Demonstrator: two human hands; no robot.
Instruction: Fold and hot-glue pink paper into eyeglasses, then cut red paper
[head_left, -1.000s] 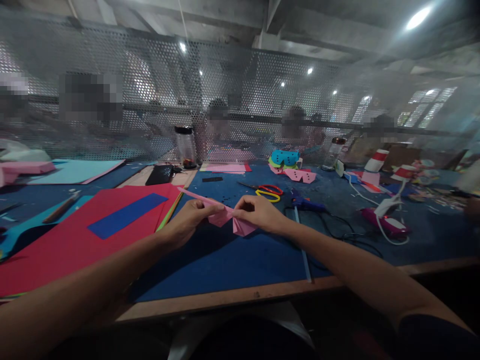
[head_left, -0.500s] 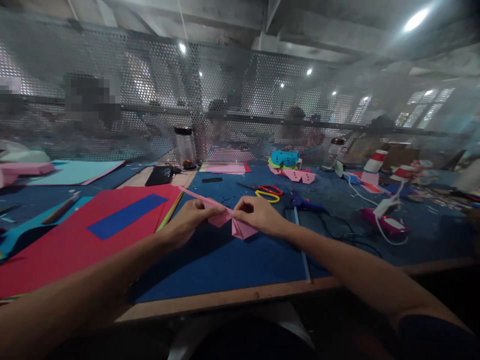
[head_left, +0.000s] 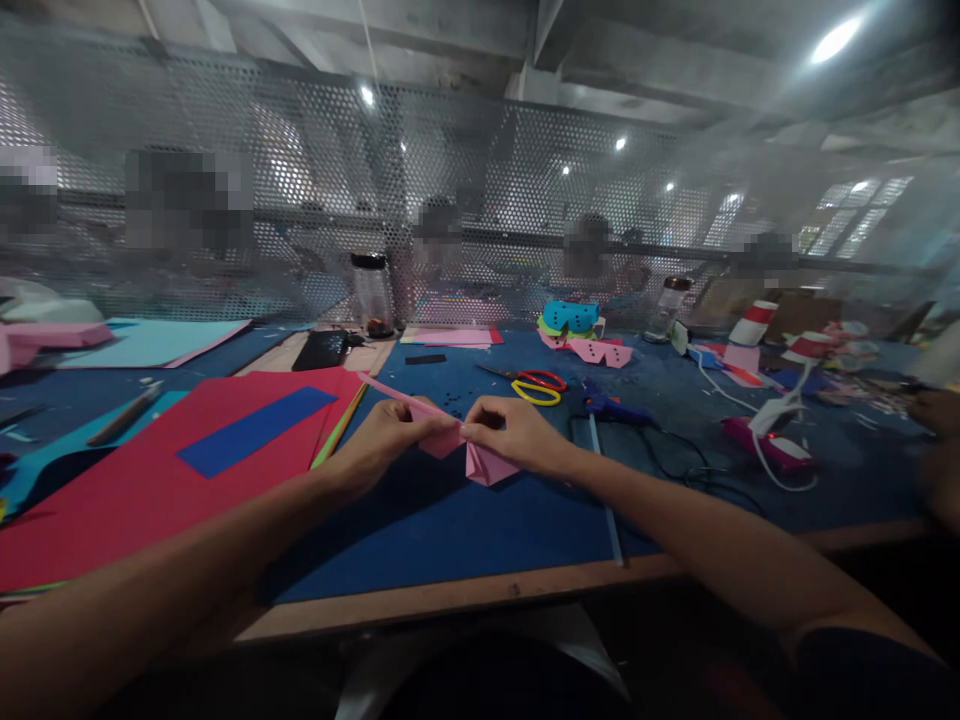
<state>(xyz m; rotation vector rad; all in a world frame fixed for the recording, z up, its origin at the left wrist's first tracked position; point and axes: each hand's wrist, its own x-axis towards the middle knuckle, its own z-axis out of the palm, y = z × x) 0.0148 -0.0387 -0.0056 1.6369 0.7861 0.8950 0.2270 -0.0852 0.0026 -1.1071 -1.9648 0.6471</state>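
Observation:
Both my hands pinch a piece of folded pink paper [head_left: 489,466] above the blue table mat [head_left: 450,550]. My left hand [head_left: 394,435] grips its left part, where a narrow strip sticks up past the fingers. Thumb and forefinger of my right hand [head_left: 514,430] close on the middle, with a creased flap hanging below. Just behind my right hand lie scissors [head_left: 538,386] with red and yellow handles. A blue glue gun [head_left: 619,408] rests to the right, a pale glue stick [head_left: 606,500] reaching from it toward the table edge.
At left lie red sheets [head_left: 135,480] with a blue strip [head_left: 259,430] on top, and a cutter knife [head_left: 124,412]. Cut paper shapes [head_left: 570,320], a jar [head_left: 373,295] and a phone [head_left: 321,350] stand or lie farther back. A magenta device [head_left: 769,445] with white cords is at right. A perforated screen [head_left: 480,170] closes the back.
My hands stay almost in place, still pinching the pink paper, whose hanging flap sits slightly lower. Another person's hand has come into view at the right edge.

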